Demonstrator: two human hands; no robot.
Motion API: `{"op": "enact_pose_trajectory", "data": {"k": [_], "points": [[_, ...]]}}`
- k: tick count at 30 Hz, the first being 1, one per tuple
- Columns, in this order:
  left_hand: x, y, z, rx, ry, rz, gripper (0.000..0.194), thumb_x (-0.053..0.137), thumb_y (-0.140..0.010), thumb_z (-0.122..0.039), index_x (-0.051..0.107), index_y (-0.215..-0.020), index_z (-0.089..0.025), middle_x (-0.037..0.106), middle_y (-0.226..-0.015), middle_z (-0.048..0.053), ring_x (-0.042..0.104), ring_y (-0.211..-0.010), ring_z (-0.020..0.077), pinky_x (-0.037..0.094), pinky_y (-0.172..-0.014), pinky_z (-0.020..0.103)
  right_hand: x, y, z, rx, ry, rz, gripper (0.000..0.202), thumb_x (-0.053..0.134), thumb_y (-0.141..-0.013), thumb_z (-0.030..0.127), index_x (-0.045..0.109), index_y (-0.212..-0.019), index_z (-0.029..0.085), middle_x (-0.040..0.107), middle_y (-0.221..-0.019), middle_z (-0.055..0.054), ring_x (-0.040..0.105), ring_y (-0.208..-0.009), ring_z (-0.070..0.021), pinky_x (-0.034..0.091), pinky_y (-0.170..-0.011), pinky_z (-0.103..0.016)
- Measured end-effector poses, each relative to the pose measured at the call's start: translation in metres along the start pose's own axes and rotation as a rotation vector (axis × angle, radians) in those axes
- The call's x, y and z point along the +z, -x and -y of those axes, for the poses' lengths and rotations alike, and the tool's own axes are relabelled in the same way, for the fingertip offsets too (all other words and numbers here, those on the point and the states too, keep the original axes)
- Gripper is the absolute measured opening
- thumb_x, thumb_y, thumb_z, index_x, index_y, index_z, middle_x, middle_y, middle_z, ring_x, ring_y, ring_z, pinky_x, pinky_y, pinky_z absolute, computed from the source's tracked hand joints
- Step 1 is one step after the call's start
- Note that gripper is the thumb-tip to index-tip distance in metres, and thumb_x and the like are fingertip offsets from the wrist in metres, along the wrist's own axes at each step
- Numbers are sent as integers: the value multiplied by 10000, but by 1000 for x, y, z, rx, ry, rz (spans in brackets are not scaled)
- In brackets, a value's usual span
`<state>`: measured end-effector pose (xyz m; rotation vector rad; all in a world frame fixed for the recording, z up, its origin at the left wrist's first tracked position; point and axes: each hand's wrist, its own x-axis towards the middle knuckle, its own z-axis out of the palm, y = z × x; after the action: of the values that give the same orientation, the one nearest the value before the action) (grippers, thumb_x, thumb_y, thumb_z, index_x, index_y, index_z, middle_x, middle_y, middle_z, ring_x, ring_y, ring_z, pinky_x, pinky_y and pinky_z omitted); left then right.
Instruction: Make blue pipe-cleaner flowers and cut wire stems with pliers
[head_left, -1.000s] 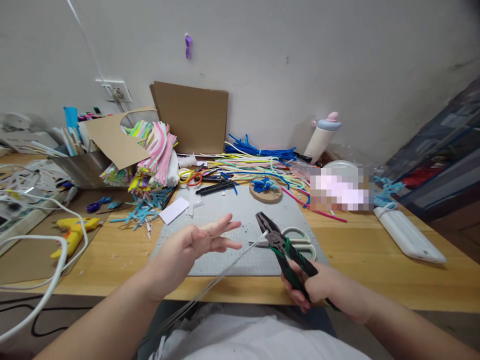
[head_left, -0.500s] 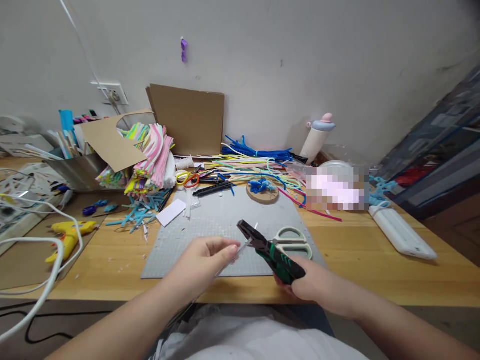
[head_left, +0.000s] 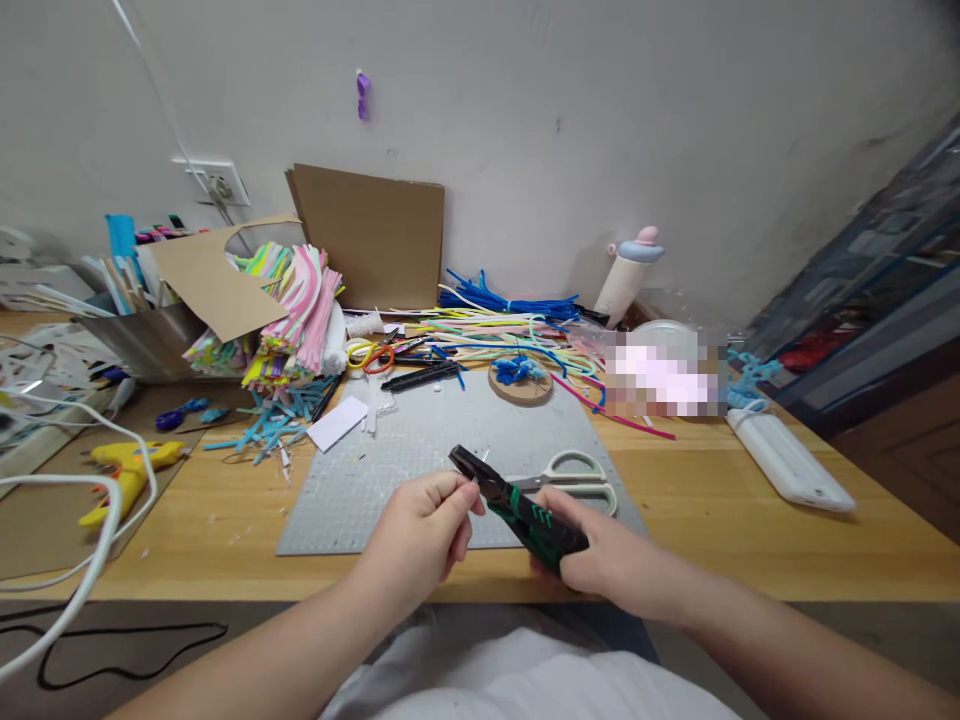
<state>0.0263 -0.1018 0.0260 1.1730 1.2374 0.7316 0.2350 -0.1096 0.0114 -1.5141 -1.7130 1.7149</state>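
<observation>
My right hand (head_left: 592, 545) is wrapped round the black-and-green handles of a pair of pliers (head_left: 514, 500), whose dark jaws point up and left over the cutting mat. My left hand (head_left: 431, 520) is closed in a pinch right beside the jaws. Between its thumb and finger is a thin pale strip, mostly hidden; a short bit of the strip (head_left: 487, 455) shows past the jaws. White-handled scissors (head_left: 576, 478) lie on the grey cutting mat (head_left: 337, 510), just behind the pliers.
At the mat's back are a round cardboard piece (head_left: 521, 392) with blue fuzzy shapes, a black pen-like tool (head_left: 420, 377) and a white card (head_left: 337, 424). Pipe cleaners (head_left: 517, 300) lie along the wall. A yellow glue gun (head_left: 131, 475) and white cable are left; a white power bank-like block (head_left: 791, 465) is right.
My left hand has come up close against the jaws, its fingers curled tighter, and less of the pale strip shows. The pliers and right hand have shifted slightly left.
</observation>
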Motion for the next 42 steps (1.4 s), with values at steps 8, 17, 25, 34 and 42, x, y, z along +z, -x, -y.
{"op": "enact_pose_trajectory", "data": {"k": [8,17,25,34,42], "points": [[-5,3,10,-51,36,9,308,479,-802,-441,537,-692,-159,416,-372,-72,298,-277,48,215,-299,157,11,5,-5,4,-185,178,333,459,-539,96,612,-824,178,618,-791,-6,531,-676,-140,360,-567,-228],[-15,18,0,-71,70,27,344,503,-778,-486,548,-691,-157,417,-368,-72,271,-260,32,184,-292,148,4,17,-9,26,-492,245,401,501,-527,104,625,-902,168,645,-933,-48,591,-878,-208,419,-726,-284],[-17,32,-6,-63,74,55,336,492,-810,-467,555,-702,-156,427,-368,-67,277,-268,27,168,-294,136,6,30,-13,1,-360,199,278,478,-611,68,530,-862,176,619,-839,-3,545,-814,-151,390,-759,-273],[-15,33,-8,-35,64,19,327,477,-832,-454,552,-709,-160,412,-367,-71,273,-280,25,177,-306,132,6,38,-1,-76,-2,85,342,400,-604,23,540,-862,198,590,-867,6,524,-848,-163,389,-783,-276],[-16,32,-8,-32,50,-18,332,480,-816,-472,549,-711,-165,396,-358,-74,258,-280,31,170,-301,139,8,37,7,-78,140,27,403,373,-601,-10,543,-897,205,569,-878,19,531,-861,-149,391,-793,-250]]}}
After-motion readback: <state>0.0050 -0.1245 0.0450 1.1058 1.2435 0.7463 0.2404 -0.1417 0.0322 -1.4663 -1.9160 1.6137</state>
